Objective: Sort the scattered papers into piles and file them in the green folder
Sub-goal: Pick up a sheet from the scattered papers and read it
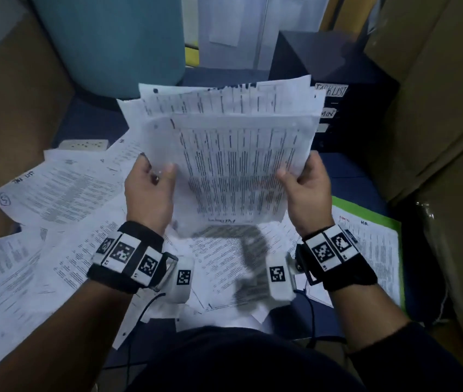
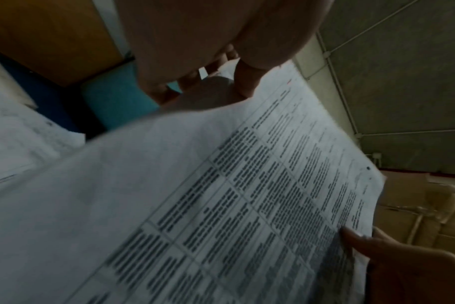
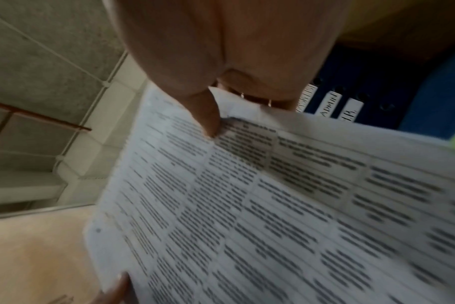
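Note:
I hold a stack of printed papers (image 1: pixel 236 154) (image 2: pixel 247 195) (image 3: pixel 273 205) upright above the desk, its sheets fanned unevenly at the top. My left hand (image 1: pixel 151 188) grips its left edge, thumb on the front. My right hand (image 1: pixel 304 182) grips the right edge, thumb (image 3: pixel 208 121) pressed on the front sheet. Many loose printed papers (image 1: pixel 63 193) lie scattered over the blue desk below and to the left. The green folder (image 1: pixel 377 219) lies open at the right with a printed sheet on it.
Dark binders (image 1: pixel 338 89) with white spine labels stand behind the stack. A teal cylinder (image 1: pixel 111 41) stands at the back left. Brown cardboard boxes (image 1: pixel 437 94) wall in both sides. A white power strip (image 1: pixel 83 144) lies at the left.

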Demonstrator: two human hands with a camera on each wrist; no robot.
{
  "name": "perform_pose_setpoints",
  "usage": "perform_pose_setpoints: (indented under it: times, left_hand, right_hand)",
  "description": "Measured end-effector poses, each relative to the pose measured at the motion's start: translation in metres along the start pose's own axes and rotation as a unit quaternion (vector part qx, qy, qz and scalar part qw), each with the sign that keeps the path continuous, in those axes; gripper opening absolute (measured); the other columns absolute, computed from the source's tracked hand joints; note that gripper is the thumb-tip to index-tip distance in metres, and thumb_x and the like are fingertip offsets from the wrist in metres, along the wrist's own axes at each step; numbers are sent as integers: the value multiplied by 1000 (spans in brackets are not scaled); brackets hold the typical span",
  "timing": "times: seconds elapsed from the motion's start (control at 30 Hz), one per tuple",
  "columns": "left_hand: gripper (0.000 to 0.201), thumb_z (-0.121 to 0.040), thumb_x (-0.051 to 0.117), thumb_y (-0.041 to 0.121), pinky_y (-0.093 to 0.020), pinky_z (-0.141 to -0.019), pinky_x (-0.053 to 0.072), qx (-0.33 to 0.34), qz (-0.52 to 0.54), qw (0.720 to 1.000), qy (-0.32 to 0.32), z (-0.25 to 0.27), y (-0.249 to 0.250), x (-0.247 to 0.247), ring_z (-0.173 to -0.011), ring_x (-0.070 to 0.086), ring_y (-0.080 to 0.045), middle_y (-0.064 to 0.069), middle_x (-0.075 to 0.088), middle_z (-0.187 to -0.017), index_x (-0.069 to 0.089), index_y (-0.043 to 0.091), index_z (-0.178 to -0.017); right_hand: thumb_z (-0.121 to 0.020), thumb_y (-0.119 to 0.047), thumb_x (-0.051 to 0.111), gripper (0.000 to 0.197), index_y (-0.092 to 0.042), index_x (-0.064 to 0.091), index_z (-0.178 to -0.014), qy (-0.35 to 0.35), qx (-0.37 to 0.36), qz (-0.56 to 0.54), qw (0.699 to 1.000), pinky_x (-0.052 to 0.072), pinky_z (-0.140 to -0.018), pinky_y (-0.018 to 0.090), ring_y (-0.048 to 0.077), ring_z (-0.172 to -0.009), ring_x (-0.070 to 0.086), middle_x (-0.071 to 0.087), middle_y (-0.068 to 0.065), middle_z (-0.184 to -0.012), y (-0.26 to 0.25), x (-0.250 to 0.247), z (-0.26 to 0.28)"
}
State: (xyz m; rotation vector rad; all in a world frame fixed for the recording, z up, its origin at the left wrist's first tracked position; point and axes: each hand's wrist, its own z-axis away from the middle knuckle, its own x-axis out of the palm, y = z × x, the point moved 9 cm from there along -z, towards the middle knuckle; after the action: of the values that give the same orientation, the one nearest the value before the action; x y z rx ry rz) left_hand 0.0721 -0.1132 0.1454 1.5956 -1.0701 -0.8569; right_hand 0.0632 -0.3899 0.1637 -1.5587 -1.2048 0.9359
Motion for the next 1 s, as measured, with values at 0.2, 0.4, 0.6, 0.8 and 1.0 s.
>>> perform_pose_setpoints:
  times: [0.2, 0.4, 0.6, 0.8, 1.0]
  left_hand:
    - [22, -91, 52, 1, -24, -81, 48, -67, -36, 997, 5, 30, -37, 7, -89, 57, -12, 8, 59, -91, 50, 22, -95]
    - [30, -95, 40, -5, -11, -77, 41, -162, -144, 971, -100, 59, -87, 32, -107, 48, -16, -3, 51, -115, 36, 12, -120]
    - [18, -97, 41, 2, -21, -75, 38, -119, -168, 978, -44, 37, -70, 19, -92, 49, -17, -1, 54, -101, 43, 16, -108]
    - [26, -98, 39, 4, -29, -85, 39, -172, -187, 963, -91, 39, -98, 20, -101, 49, -16, 0, 55, -112, 46, 11, -121]
    - [25, -97, 39, 4, -27, -79, 39, -189, -242, 942, -139, 43, -119, 24, -94, 49, -17, 0, 54, -103, 52, 6, -119]
  right_hand:
    - [-80, -2, 62, 35, -20, 49, -108, -46, 88, 17, 995, 52, -87, 33, 15, -97, 63, 64, 0, -100, 59, -1, 15]
    - [-89, -5, 62, 26, -20, 45, -103, -89, 207, 152, 962, 44, -76, 16, 0, -81, 54, 55, -13, -89, 124, 8, 40]
    - [-94, -7, 51, 20, -24, 53, -106, -67, 177, 158, 969, 41, -73, 22, 7, -90, 55, 59, -11, -98, 101, 6, 17]
    - [-89, -8, 53, 32, -18, 54, -119, -74, 244, 234, 938, 47, -85, 31, 22, -103, 59, 64, 1, -111, 138, 1, 28]
    - [-95, -11, 47, 21, -8, 53, -115, -87, 265, 326, 903, 38, -71, 26, 25, -89, 55, 62, 11, -107, 153, -4, 44]
